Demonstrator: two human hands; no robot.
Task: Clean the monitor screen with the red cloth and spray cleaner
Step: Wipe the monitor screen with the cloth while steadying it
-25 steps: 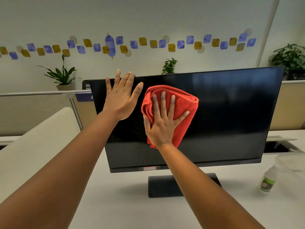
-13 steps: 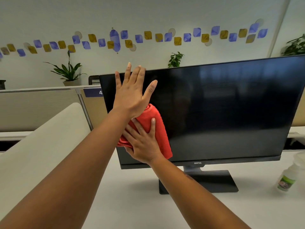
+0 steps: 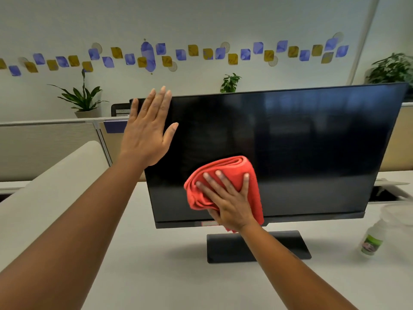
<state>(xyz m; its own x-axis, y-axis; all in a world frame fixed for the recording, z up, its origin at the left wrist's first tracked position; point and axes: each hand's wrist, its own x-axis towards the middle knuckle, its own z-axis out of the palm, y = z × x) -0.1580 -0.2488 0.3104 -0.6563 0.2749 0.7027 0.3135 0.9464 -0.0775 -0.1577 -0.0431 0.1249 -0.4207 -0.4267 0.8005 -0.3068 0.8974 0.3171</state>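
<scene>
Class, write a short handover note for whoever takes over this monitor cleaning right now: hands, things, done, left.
Left hand: open, flat on the monitor screen, top left corner.
Right hand: flat, pressing the folded red cloth to the screen's lower part, left of centre.
Spray bottle: stands on the desk, right of the monitor.
Done: wiping under way; cleaned area cannot be told.
Left: wipe the remaining screen.

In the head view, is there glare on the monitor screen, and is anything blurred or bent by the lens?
Head view: the monitor screen carries only faint bluish reflections near its top, no harsh glare; head view: the spray bottle at the right edge is blurred; head view: the wide lens makes the screen's side edges slant inward toward the bottom.
</scene>
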